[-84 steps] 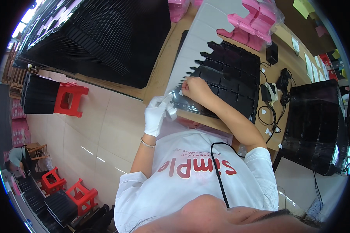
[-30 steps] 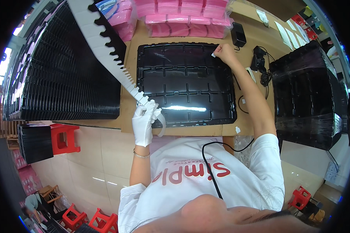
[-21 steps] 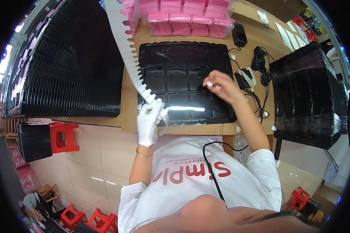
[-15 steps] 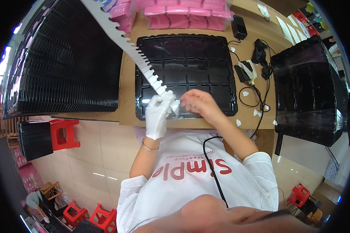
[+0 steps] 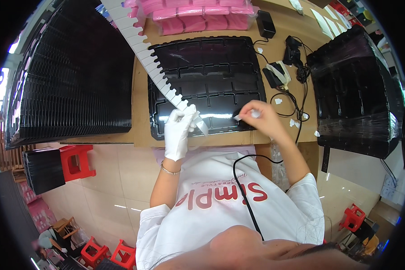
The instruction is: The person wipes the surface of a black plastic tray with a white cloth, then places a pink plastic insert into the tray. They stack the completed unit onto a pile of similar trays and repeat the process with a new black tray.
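Note:
My left hand (image 5: 177, 135), in a white glove, pinches the near end of a long white strip with notched tabs (image 5: 141, 51). This strip rises up and left past the tray's corner. From the gloved fingers hangs a curled, translucent tail of the strip (image 5: 204, 127). My bare right hand (image 5: 262, 118) is closed, thumb and fingertips pinching a small white tab (image 5: 237, 118), apart from the strip. Both hands are over the near part of a black moulded plastic tray (image 5: 207, 96) with shallow compartments, lying on a cardboard-covered table (image 5: 141, 108).
Tall stacks of black trays stand left (image 5: 76, 81) and right (image 5: 353, 90), the right one wrapped in film. Pink packs (image 5: 202, 23) lie behind the tray. A black box (image 5: 266, 24), cables (image 5: 297, 105) and loose white tabs (image 5: 278, 101) lie to its right.
My right hand has moved right, away from the left hand, and a small white tab now shows in its fingers. The left hand still grips the strip. The whole view has shifted slightly.

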A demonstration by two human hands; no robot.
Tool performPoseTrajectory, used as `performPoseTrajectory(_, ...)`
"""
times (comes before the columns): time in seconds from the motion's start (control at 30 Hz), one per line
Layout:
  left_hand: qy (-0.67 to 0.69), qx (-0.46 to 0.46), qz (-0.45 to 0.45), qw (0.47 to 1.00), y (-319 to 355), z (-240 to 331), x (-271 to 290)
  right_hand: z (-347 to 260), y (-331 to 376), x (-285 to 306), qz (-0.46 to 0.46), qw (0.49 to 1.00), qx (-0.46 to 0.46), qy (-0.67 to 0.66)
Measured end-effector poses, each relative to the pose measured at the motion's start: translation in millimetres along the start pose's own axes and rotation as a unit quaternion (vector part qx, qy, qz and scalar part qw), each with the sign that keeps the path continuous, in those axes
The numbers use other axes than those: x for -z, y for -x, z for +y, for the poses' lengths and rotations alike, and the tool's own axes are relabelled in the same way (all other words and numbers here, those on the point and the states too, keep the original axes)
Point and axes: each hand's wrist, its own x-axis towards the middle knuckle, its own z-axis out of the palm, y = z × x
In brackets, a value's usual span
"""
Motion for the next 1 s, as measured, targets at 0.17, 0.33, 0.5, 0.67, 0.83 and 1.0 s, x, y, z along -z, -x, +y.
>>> performPoseTrajectory(0.17,-0.027,0.011,-0.016,0.999,-3.1,-0.8,-2.1,24.6,-0.6,24.3,0.017,0.976,-0.064,0.209)
performPoseTrajectory(0.33,-0.030,0.000,-0.012,0.999,-2.3,-4.4,-1.9,36.2,-0.5,16.3,0.072,0.972,-0.030,0.222)
performPoseTrajectory(0.5,-0.047,0.007,-0.007,0.999,0.2,1.2,-5.7,33.7,3.3,11.2,0.082,0.969,-0.033,0.232)
performPoseTrajectory(0.67,-0.025,-0.010,-0.008,1.000,-4.3,-9.2,0.0,2.2,30.3,30.0,-0.085,0.996,-0.009,0.037)
performPoseTrajectory(0.83,-0.086,-0.013,0.003,0.996,19.4,13.9,17.8,14.7,135.1,95.7,-0.142,0.947,-0.245,0.149)
performPoseTrajectory(1.0,-0.168,0.000,0.020,0.986,39.0,15.3,62.6,14.8,190.9,117.0,-0.130,0.943,-0.117,0.282)
